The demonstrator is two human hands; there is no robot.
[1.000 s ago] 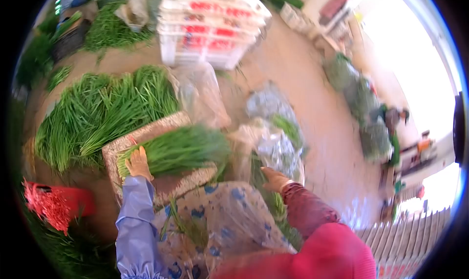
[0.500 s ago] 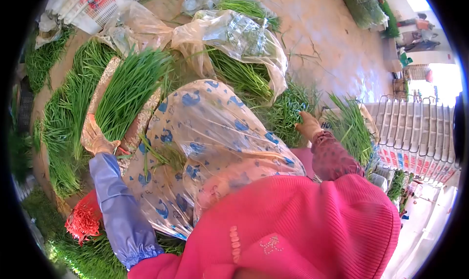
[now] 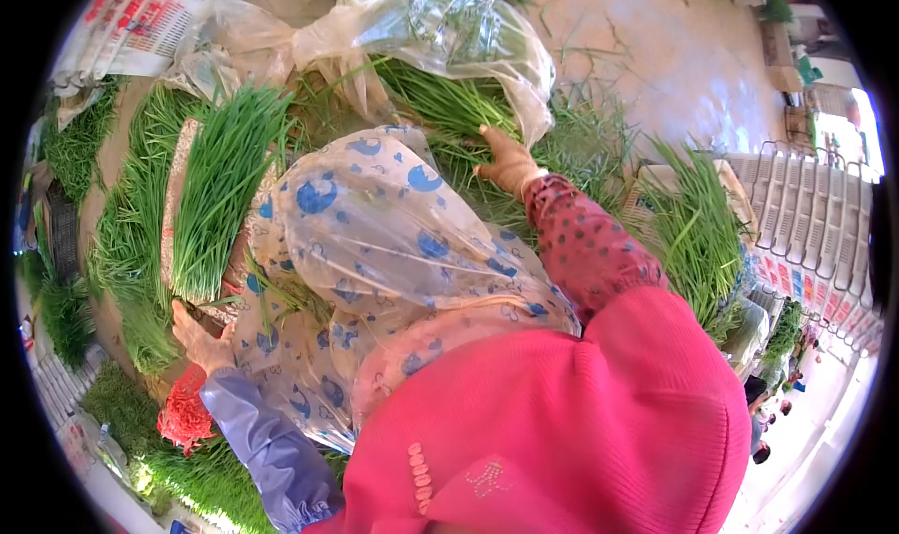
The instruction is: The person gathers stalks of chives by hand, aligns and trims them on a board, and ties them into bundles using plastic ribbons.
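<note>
Head view as it reaches me. The bundle of greens (image 3: 225, 197) lies on the speckled board (image 3: 176, 192), its stalk ends nearest the wearer and its leaf tips fanning away. The left hand (image 3: 201, 340), fingers apart and apparently empty, is just beside those ends; whether a fingertip touches them I cannot tell. The right hand (image 3: 512, 164), thumb and forefinger well parted with nothing visible between them, is at the loose greens (image 3: 445, 96) partly covered by the plastic bag (image 3: 412, 14); contact there is unclear to me. I judge each stalk light, bendy and smooth, slippery if damp, and easily bruised at the leaves. Best hold, in my judgement: around the firmer stalk ends, with gentle, even pressure
</note>
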